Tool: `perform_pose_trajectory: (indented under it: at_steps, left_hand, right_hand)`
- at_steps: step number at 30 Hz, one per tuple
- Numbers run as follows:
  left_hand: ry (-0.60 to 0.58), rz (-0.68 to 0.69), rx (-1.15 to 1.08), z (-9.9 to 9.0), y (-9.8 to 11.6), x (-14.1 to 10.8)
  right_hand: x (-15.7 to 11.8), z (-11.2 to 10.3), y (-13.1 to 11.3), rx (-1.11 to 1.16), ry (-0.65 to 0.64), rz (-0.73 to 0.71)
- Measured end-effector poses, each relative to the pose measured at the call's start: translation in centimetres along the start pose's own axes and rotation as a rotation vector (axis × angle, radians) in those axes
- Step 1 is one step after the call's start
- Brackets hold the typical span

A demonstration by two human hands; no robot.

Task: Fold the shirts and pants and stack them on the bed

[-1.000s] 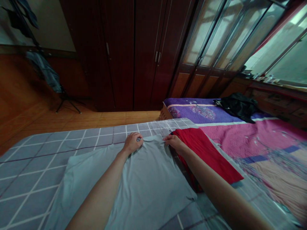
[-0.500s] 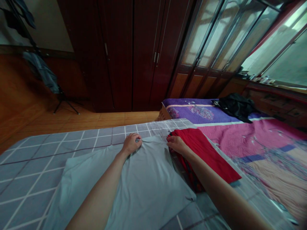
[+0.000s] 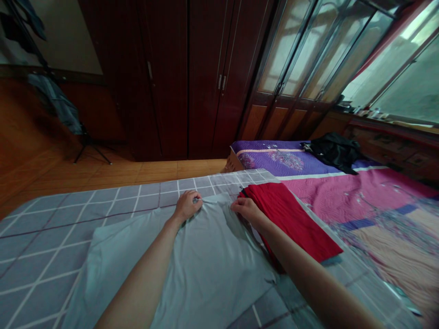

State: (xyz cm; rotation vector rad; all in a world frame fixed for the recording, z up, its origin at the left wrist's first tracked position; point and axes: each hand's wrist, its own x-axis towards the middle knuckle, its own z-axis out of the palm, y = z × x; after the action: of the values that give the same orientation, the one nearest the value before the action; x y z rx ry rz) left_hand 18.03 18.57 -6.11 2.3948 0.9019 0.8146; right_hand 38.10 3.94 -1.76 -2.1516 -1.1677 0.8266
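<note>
A pale blue-grey shirt (image 3: pixel 206 260) lies spread over the checked bedsheet, with soft wrinkles across it. My left hand (image 3: pixel 188 205) is closed in a pinch on its far edge, pulling the cloth into small creases. At the shirt's right edge, my right hand (image 3: pixel 247 208) pinches the fabric, which lifts slightly beneath the fingers. Just beyond that wrist sits a folded red garment (image 3: pixel 291 219) with a dark trim at its far left corner; my right forearm covers part of its near side.
The grey checked bedsheet (image 3: pixel 44 242) extends to the left. A second bed with a purple and pink cover (image 3: pixel 329 192) adjoins at the right, a black garment (image 3: pixel 332 151) lying on it. Dark red wardrobes (image 3: pixel 206 91) line the back; a clothes stand (image 3: pixel 84 137) is far left.
My right hand has moved left, away from the red garment's corner, drawing the shirt's right edge inward. My left hand keeps its pinch in nearly the same place.
</note>
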Motion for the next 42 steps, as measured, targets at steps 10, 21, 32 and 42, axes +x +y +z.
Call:
perform_pose_trajectory:
  at_steps: [10,21,32,42]
  left_hand:
    - [0.015,-0.012,0.083,-0.1,0.7,-0.2]
    - [0.044,0.016,0.249,0.1,1.2,-0.4]
    - [0.057,0.032,0.351,-0.9,-0.1,-0.4]
    - [0.145,-0.073,0.317,-2.5,-0.5,-0.2]
  right_hand:
    - [1.0,0.0,0.9,-0.227,0.196,-0.004]
    - [-4.9,3.3,0.2,-0.784,0.266,-0.516]
    - [-9.0,6.9,2.5,-0.824,0.205,-0.672]
    - [-8.4,6.9,2.7,-0.796,0.186,-0.638]
